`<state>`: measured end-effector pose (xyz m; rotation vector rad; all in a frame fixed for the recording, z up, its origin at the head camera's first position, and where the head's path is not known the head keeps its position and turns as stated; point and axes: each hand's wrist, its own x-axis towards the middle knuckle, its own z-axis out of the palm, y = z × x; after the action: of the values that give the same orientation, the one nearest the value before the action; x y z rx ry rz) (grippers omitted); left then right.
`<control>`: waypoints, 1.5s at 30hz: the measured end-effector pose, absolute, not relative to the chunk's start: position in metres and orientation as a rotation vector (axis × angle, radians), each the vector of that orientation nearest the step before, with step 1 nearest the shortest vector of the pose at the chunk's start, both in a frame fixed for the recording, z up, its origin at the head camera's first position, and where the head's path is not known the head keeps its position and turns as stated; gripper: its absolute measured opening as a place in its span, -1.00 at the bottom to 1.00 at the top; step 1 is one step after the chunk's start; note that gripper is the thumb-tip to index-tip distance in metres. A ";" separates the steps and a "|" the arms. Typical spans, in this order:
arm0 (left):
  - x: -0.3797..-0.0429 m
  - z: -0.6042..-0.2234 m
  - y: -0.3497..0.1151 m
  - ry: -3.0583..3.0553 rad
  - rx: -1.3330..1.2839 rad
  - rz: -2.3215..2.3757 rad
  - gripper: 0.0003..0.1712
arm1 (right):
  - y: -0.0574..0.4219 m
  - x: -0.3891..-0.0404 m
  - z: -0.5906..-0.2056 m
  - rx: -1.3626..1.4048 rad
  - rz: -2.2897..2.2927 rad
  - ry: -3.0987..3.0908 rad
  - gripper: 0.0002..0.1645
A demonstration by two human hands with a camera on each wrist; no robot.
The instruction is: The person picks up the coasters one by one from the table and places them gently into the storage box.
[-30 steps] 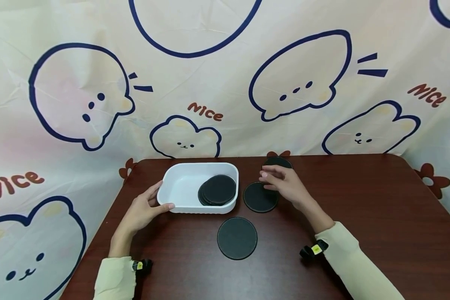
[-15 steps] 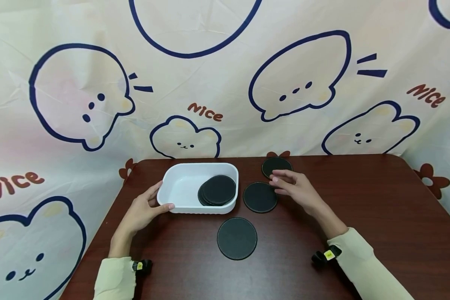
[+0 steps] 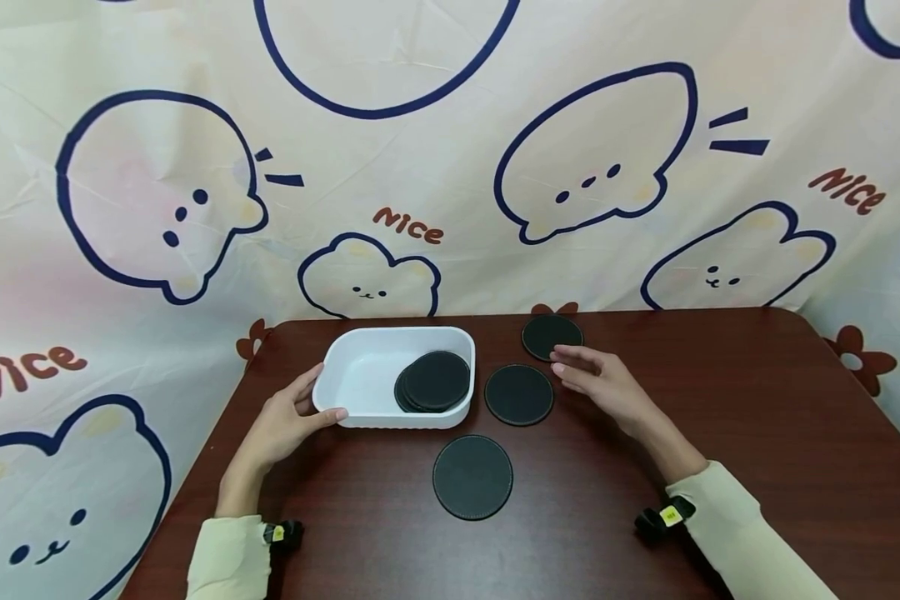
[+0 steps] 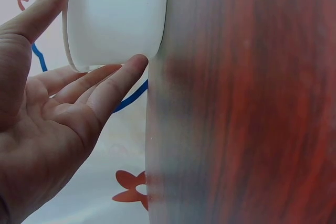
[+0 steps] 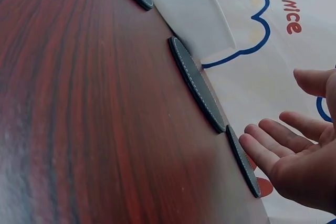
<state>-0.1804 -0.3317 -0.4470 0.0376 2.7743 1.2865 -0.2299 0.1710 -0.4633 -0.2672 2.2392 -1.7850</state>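
Observation:
A white rectangular tub (image 3: 356,375) sits on the table with a small stack of round black coasters (image 3: 438,380) at its right end. My left hand (image 3: 279,427) grips the tub's left end, thumb at the front corner and fingers along the side. In the left wrist view, the fingertips (image 4: 137,62) touch the tub's end wall (image 4: 118,24). Three stitched coasters lie outside the tub: a front one (image 3: 472,478), a middle one (image 3: 518,395) and a back one (image 3: 549,335). My right hand (image 3: 606,385), holding nothing, hovers beside the middle and back coasters with fingers extended.
The dark reddish-brown wooden table (image 3: 757,417) extends to the right and toward me. Behind its far edge hangs a pale cloth (image 3: 472,183) printed with blue cartoon outlines. Each wrist wears a small black camera (image 3: 660,518).
My right hand has moved right and slightly toward me, uncovering more of the back and middle coasters. The left hand, tub and coasters stay in place.

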 end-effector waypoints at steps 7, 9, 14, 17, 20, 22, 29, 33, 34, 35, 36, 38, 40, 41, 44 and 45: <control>-0.181 -0.446 -0.331 2.781 0.031 1.267 0.21 | 0.171 -0.227 -0.468 -0.313 -1.683 2.325 -0.14; -0.181 -0.446 -0.332 2.782 0.031 1.264 0.21 | 0.169 -0.227 -0.470 -0.343 -1.665 2.335 -0.13; -0.181 -0.448 -0.332 2.780 0.034 1.273 0.21 | 0.164 -0.226 -0.471 -0.426 -1.643 2.359 -0.11; -0.181 -0.449 -0.332 2.778 0.032 1.275 0.21 | 0.160 -0.229 -0.472 -0.460 -1.592 2.410 -0.09; -0.180 -0.449 -0.333 2.777 0.031 1.275 0.21 | 0.155 -0.232 -0.473 -0.503 -1.486 2.503 -0.09; -0.180 -0.449 -0.333 2.775 0.031 1.278 0.21 | 0.151 -0.233 -0.474 -0.537 -1.404 2.566 -0.09; -0.180 -0.448 -0.333 2.775 0.038 1.285 0.21 | 0.139 -0.236 -0.473 -0.595 -1.227 2.621 -0.04; -0.180 -0.449 -0.333 2.776 0.029 1.281 0.21 | 0.135 -0.237 -0.475 -0.654 -1.165 2.602 -0.03; -0.180 -0.449 -0.333 2.777 0.028 1.279 0.21 | 0.134 -0.237 -0.475 -0.664 -1.152 2.602 -0.03; -0.180 -0.449 -0.333 2.777 0.028 1.278 0.21 | 0.133 -0.237 -0.476 -0.683 -1.132 2.610 -0.03; -0.180 -0.449 -0.333 2.777 0.028 1.279 0.21 | 0.132 -0.238 -0.476 -0.696 -1.114 2.619 -0.02; -0.180 -0.449 -0.333 2.775 0.028 1.282 0.22 | 0.130 -0.238 -0.476 -0.712 -1.089 2.634 -0.02; -0.181 -0.449 -0.333 2.776 0.026 1.279 0.22 | 0.129 -0.239 -0.476 -0.735 -1.066 2.655 -0.04; -0.181 -0.449 -0.333 2.777 0.025 1.278 0.22 | 0.128 -0.239 -0.476 -0.750 -1.055 2.667 -0.05; -0.181 -0.449 -0.333 2.782 0.026 1.270 0.22 | 0.127 -0.240 -0.476 -0.760 -1.070 2.699 -0.08; -0.181 -0.449 -0.333 2.786 0.028 1.266 0.22 | 0.127 -0.240 -0.476 -0.759 -1.085 2.712 -0.09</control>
<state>-0.1809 -0.3331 -0.4492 0.0279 2.7858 1.2662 -0.2398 0.1273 -0.4760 -0.7593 2.7115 -1.0850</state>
